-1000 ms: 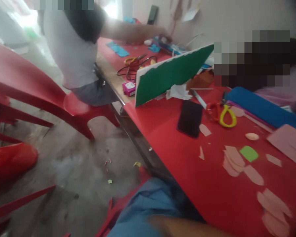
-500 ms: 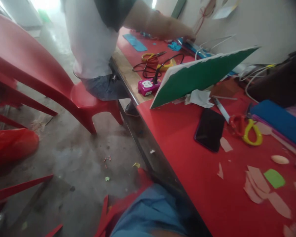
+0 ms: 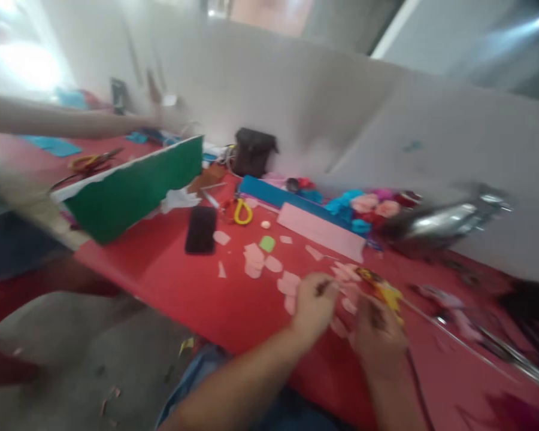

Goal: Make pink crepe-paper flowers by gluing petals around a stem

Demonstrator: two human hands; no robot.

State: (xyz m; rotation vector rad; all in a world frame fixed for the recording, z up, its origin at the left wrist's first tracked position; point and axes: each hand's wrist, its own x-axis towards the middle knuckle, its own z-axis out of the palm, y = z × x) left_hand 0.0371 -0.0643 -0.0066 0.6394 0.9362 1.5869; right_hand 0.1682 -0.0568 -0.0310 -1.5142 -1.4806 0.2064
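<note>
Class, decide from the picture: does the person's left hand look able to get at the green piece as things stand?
Probably yes: the left hand is near the green piece, and only small pink pieces on the table seem to lie between.

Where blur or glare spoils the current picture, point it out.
Head view: blur softens the left hand and right hand, so whether they hold anything is unclear; head view: glare burns out the picture's upper left, while the floor at lower left is dim; head view: the phone is soft-edged, but its outline reads.
</note>
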